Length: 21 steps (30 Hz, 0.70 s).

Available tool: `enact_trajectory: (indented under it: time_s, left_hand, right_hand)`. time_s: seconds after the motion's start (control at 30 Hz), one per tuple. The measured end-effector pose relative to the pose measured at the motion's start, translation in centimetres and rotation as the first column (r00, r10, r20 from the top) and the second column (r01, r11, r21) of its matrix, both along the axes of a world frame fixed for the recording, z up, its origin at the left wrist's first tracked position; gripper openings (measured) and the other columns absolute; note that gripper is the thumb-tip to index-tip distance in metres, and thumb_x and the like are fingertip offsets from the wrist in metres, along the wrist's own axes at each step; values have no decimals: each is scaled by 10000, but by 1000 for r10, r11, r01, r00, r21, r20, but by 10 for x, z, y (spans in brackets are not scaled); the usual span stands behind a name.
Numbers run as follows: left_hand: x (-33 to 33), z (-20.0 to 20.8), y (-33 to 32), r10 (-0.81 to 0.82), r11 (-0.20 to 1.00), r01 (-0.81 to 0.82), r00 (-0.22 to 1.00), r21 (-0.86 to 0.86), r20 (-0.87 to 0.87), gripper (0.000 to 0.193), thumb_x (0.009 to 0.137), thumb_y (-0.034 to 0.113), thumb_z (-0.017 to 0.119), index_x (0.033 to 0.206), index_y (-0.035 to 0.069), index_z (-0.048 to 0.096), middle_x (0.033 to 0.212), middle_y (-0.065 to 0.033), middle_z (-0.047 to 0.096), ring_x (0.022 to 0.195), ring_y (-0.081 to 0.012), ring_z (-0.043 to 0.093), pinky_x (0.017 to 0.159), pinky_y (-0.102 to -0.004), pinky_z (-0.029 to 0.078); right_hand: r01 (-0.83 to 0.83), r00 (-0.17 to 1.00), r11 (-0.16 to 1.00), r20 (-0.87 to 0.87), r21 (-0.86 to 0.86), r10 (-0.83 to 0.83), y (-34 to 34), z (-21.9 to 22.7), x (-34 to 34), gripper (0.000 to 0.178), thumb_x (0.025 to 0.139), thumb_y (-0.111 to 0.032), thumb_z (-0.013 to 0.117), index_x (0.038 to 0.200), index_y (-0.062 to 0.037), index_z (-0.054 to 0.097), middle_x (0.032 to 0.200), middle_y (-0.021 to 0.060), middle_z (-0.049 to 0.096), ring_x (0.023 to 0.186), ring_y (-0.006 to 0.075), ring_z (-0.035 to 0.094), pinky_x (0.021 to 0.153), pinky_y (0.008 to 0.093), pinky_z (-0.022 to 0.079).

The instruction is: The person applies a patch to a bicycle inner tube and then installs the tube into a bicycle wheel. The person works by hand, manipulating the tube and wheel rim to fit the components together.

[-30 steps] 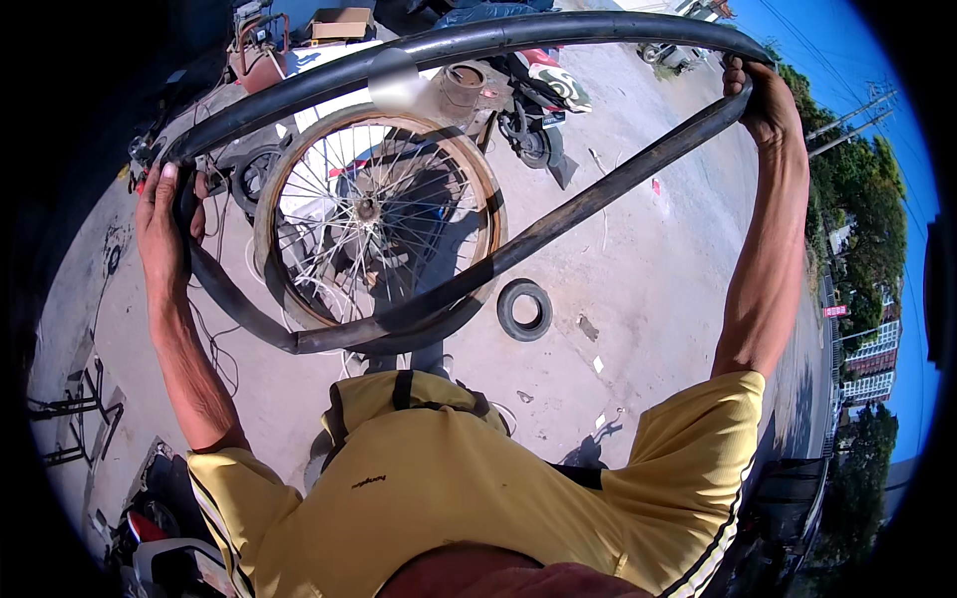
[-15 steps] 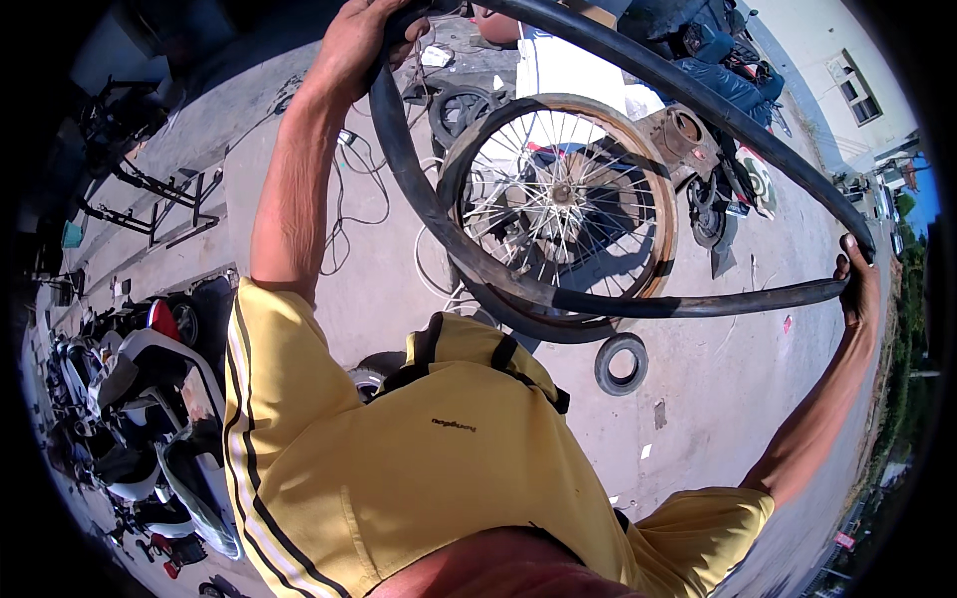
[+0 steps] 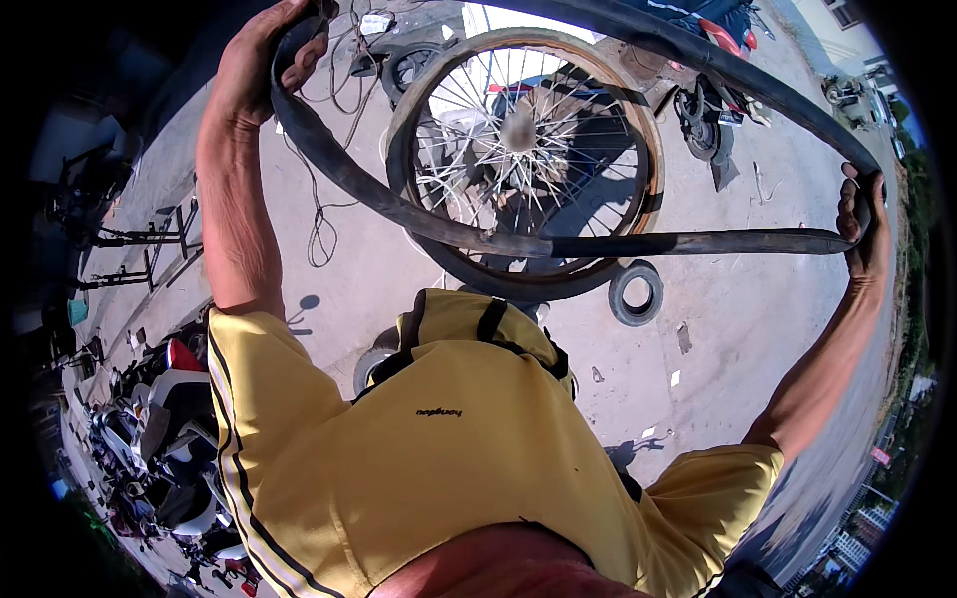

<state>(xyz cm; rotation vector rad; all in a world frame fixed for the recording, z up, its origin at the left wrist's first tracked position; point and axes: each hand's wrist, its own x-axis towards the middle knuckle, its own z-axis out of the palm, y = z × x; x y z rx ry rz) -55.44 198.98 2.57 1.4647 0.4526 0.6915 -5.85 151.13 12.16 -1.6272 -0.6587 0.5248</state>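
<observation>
A long black inner tube [image 3: 688, 242] is stretched between my raised hands as a wide, flattened loop. My left hand [image 3: 261, 62] is closed round its left end at the upper left, and the top of that grip runs out of the picture. At the far right, my right hand [image 3: 865, 221] has its fingers curled round the other end. Beyond the tube is a large spoked wheel [image 3: 519, 133] with a rusty rim. Dark rubber edges its left and lower side. The tube's lower strand crosses in front of the wheel.
A small black tyre [image 3: 636, 293] lies on the concrete just right of the wheel. Cables [image 3: 321, 224] trail on the ground at left. A scooter part with a small wheel [image 3: 701, 125] stands at upper right. Parked scooters [image 3: 169, 439] crowd the lower left, and metal frames [image 3: 150, 239] lie above them.
My hands have spread farther apart, the left one moving outward, and the tube loop is drawn out longer. The view has shifted, so the wheel appears higher and more to the left.
</observation>
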Motion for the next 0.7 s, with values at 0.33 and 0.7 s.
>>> enact_trajectory:
  time_s: [0.33, 0.7]
  left_hand:
    - [25, -174, -26, 224, 705, -99, 970, -702, 89, 213, 1104, 238, 418, 1102, 42, 502, 909, -159, 647, 601, -187, 570, 492, -264, 503]
    - [-3, -308, -45, 500, 702, -580, 815, -415, -293, 230, 1093, 182, 411, 1221, -9, 434, 1018, -200, 671, 705, -260, 684, 550, -369, 563]
  right_hand:
    - [24, 726, 994, 685, -109, 57, 143, -59, 26, 578, 1003, -354, 671, 1396, 48, 536, 1097, 95, 615, 895, 127, 557, 774, 236, 435]
    - [470, 881, 864, 161, -182, -445, 79, -311, -63, 766, 907, -315, 821, 1482, 49, 470, 1346, 197, 630, 1175, 270, 634, 1037, 367, 483]
